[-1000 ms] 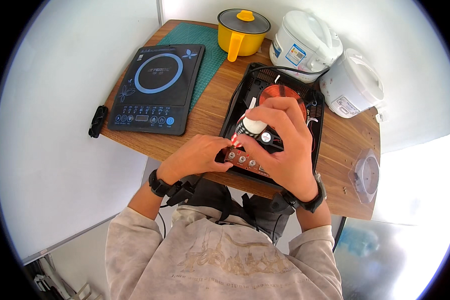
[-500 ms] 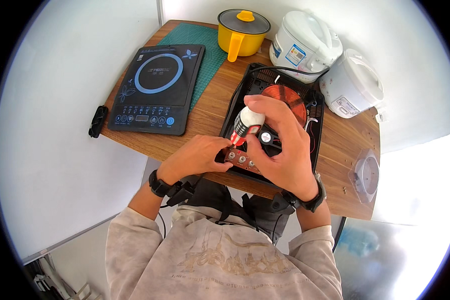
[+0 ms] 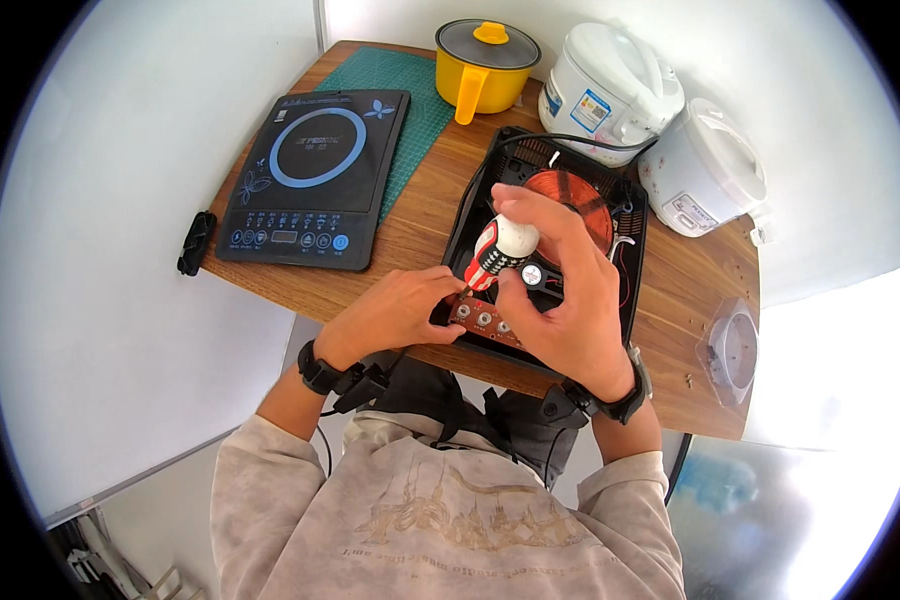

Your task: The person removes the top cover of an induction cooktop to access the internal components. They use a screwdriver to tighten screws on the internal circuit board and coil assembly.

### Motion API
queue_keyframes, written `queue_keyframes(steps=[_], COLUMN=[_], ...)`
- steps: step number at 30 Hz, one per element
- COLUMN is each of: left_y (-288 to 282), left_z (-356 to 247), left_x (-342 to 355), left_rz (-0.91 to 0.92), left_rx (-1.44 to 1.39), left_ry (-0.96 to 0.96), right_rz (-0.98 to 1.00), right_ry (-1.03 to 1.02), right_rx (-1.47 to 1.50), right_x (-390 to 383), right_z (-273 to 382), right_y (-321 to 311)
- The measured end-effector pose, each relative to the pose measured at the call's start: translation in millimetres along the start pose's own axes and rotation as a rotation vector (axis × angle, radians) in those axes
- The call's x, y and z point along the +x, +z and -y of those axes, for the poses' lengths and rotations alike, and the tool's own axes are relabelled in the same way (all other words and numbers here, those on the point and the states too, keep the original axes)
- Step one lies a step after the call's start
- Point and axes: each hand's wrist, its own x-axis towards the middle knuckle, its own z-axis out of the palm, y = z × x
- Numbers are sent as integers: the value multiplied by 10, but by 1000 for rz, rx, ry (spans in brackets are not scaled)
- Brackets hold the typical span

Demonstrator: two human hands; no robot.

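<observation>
From my remote seat I take the opened induction cooker base (image 3: 570,215) as my landmark. At its near edge my left hand (image 3: 395,315) pinches the brown control board (image 3: 485,320), fingers closed on its left end. My right hand (image 3: 560,290) is wrapped around a red-and-white screwdriver (image 3: 498,250), tip angled down toward that board. I judge the job is midway: the glass top panel (image 3: 305,180) already lies off to the left of the base on a green mat (image 3: 400,100), the copper coil (image 3: 570,195) is exposed, and the board is not yet free. Beyond the base stand a yellow pot (image 3: 485,60) and two white rice cookers (image 3: 615,90). The screw itself is hidden under my fingers.
</observation>
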Motion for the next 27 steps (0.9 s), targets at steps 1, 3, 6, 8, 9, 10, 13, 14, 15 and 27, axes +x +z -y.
queue_keyframes(steps=[1,3,6,8,9,10,13,14,15,27], left_y=[9,18,27,42,46,50,29,20,23,-4], left_z=[13,14,15,37,41,43,17,6,12,-27], left_x=[-3,-3,-8,-9,-11,-15,-14,-17,-21,-26], left_rz=[-3,-8,-14,-12,-19,-27,-11,1,-1,39], left_rx=[-4,-22,-33,-2,-9,-16,-54,-70,-67,-47], left_ry=[0,-8,-24,-16,-13,-11,-40,-56,-55,-96], right_rz=[2,20,43,41,31,22,-6,-16,-26,-178], right_ry=[-8,-53,-67,-42,-20,1,7,6,5,13], right_rx=[-23,-97,-124,-106,-94,-81,-66,-62,-58,52], right_x=[8,18,2,-13,-28,-41,-76,-83,-90,-181], right_z=[16,16,-9,-10,3,12,-1,0,1,-24], right_y=[-8,-30,-53,-58,-59,-60,-91,-95,-98,-281])
